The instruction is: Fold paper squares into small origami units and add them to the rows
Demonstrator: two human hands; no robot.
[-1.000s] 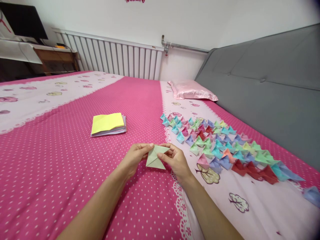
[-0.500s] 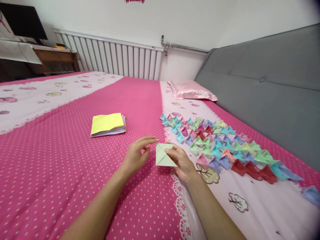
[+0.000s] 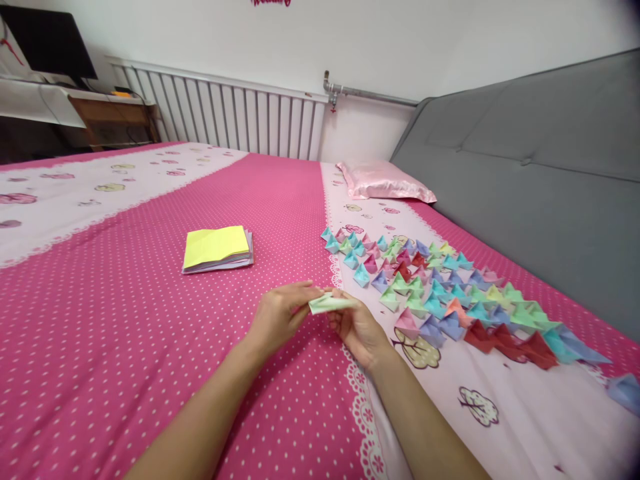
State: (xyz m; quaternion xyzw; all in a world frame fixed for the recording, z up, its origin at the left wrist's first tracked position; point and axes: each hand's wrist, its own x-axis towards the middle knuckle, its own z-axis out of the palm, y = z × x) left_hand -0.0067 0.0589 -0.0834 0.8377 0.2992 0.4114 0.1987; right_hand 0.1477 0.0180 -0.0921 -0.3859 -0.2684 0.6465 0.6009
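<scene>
A pale green folded paper (image 3: 331,304) is held above the pink bedspread, tilted so that it looks narrow. My right hand (image 3: 357,327) grips its right side, thumb and fingers closed on it. At its left edge, my left hand (image 3: 285,310) has its fingers closed against the paper. Several small folded paper boats (image 3: 440,290) in green, blue, pink, red and yellow stand in rows to the right. Left of my hands lies a stack of coloured paper (image 3: 217,248) with a yellow sheet on top.
The polka-dot bedspread (image 3: 125,320) covers the bed. A pink satin pillow (image 3: 385,180) lies at the far side, by the grey headboard (image 3: 530,153). Beyond the bed are a white radiator (image 3: 225,110) and a desk (image 3: 110,107) with a monitor (image 3: 45,43).
The green paper has gone from facing the camera as a flat square to being tilted, nearly edge-on. My left hand has moved right and now touches the paper's left edge.
</scene>
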